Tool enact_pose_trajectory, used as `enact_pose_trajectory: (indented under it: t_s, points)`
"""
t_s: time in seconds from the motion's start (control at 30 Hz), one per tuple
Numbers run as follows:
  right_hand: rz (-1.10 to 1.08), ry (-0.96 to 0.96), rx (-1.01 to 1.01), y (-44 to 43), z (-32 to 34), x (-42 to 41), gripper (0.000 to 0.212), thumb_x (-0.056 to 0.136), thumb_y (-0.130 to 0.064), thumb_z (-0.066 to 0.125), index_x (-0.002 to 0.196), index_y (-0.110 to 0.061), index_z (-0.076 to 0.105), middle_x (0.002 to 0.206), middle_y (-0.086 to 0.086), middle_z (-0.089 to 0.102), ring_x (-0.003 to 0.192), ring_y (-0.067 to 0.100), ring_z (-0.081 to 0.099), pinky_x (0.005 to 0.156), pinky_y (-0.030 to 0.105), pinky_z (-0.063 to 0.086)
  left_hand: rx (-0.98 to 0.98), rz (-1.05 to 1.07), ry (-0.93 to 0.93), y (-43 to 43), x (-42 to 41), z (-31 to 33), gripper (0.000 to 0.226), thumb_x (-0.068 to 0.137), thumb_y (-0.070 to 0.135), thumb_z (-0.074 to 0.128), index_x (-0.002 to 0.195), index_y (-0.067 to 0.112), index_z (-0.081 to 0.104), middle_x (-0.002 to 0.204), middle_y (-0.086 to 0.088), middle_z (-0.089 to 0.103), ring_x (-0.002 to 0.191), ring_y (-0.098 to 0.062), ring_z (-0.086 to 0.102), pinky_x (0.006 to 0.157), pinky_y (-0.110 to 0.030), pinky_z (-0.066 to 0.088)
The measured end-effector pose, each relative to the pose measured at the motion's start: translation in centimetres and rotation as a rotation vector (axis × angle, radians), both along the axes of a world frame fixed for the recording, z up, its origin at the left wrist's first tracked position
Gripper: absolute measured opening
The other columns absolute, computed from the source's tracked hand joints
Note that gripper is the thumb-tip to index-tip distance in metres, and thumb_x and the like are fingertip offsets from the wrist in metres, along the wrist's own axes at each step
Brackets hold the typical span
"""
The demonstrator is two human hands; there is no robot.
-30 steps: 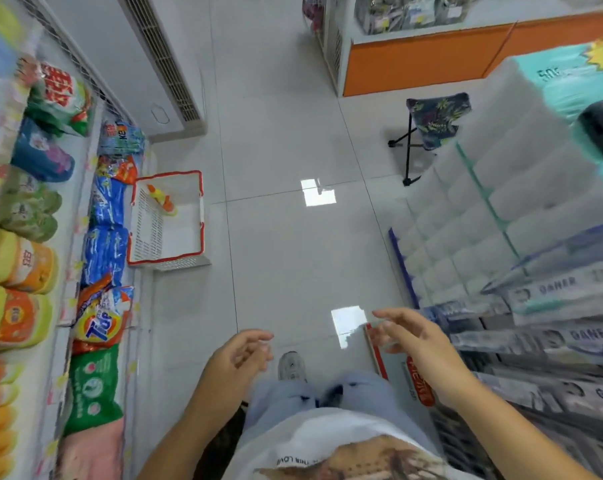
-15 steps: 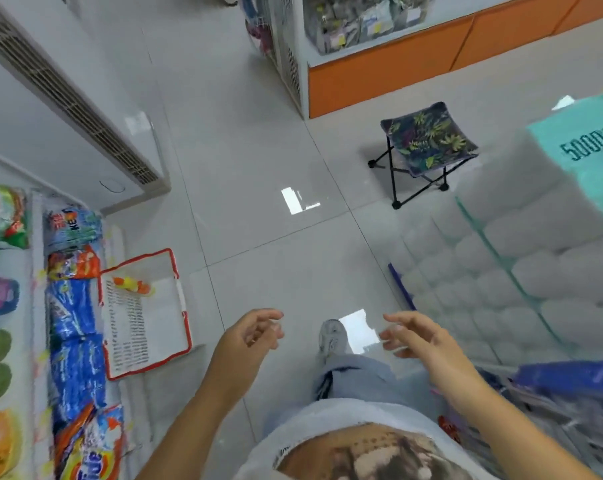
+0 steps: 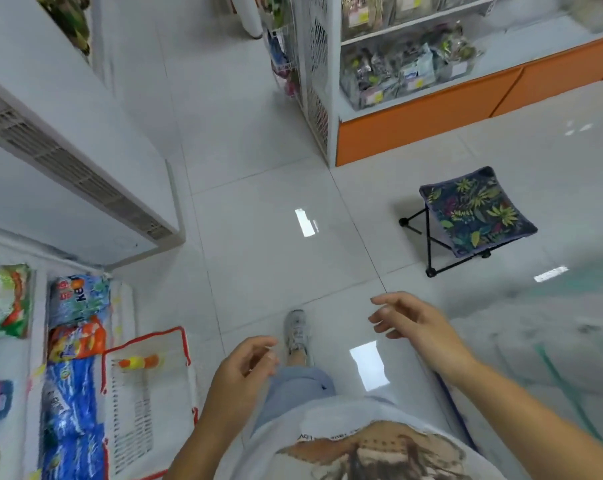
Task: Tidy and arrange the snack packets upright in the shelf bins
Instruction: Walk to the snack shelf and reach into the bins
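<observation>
My left hand (image 3: 239, 367) hangs over the tiled floor in front of my body, fingers loosely curled, holding nothing. Further right, my right hand (image 3: 409, 322) is stretched forward with relaxed fingers and is empty too. Clear packets (image 3: 405, 72) lie in a heap on a white shelf with an orange base (image 3: 428, 116) at the far right. On the left, coloured bags (image 3: 76, 332) lie flat on low white shelves. Neither hand is near any packet.
A white basket with a red rim (image 3: 147, 403) stands on the floor beside the left shelf, holding one small orange-and-yellow item. A folding stool with a leaf print (image 3: 473, 216) stands to the right. A white cabinet with a vent (image 3: 75, 168) is at left.
The view has swung away from the stacked paper rolls on the right and forward along the aisle; the far shelf of clear packets is now in sight. Both hands stay empty in front of me.
</observation>
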State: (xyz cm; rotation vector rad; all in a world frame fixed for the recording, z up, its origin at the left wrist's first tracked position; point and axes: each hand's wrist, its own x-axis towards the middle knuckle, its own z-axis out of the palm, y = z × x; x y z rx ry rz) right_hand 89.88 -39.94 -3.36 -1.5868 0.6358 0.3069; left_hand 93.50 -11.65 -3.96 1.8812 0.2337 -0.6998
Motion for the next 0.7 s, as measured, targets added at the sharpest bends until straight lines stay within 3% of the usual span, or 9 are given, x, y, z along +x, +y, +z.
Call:
enact_pose_trajectory:
  t_s: [0.3,0.47,0.7]
  points:
    - [-0.261,0.023,0.036,-4.4,0.8,12.3,0.017,0.096,-0.012,0.055,0.107,-0.016,0.067,0.093,0.005,0.073,0.086,0.020,0.069,0.076,0.026,0.054,0.000,-0.279,-0.006,-7.0,22.6,1.7,0.019,0.096,0.013,0.059,0.102,0.027,0.069,0.087,0.007,0.072,0.077,-0.008,0.066,0.078,-0.025,0.050]
    - [-0.418,0.050,0.045,-10.0,0.2,15.6,0.017,0.096,-0.013,0.054,0.105,-0.017,0.067,0.091,0.007,0.073,0.088,0.023,0.067,0.082,0.034,0.052,-0.014,-0.448,-0.021,-16.0,31.9,1.6,0.020,0.096,0.014,0.059,0.100,0.031,0.069,0.088,0.006,0.072,0.080,-0.013,0.066,0.082,-0.028,0.052]
    - [-0.462,0.090,0.037,-22.7,-1.2,22.9,0.017,0.097,-0.009,0.053,0.105,-0.016,0.067,0.089,0.005,0.073,0.087,0.024,0.068,0.077,0.029,0.053,-0.030,-0.508,-0.042,-30.7,40.4,1.2,0.020,0.097,0.015,0.059,0.101,0.031,0.069,0.089,0.004,0.071,0.082,-0.014,0.067,0.081,-0.026,0.051]
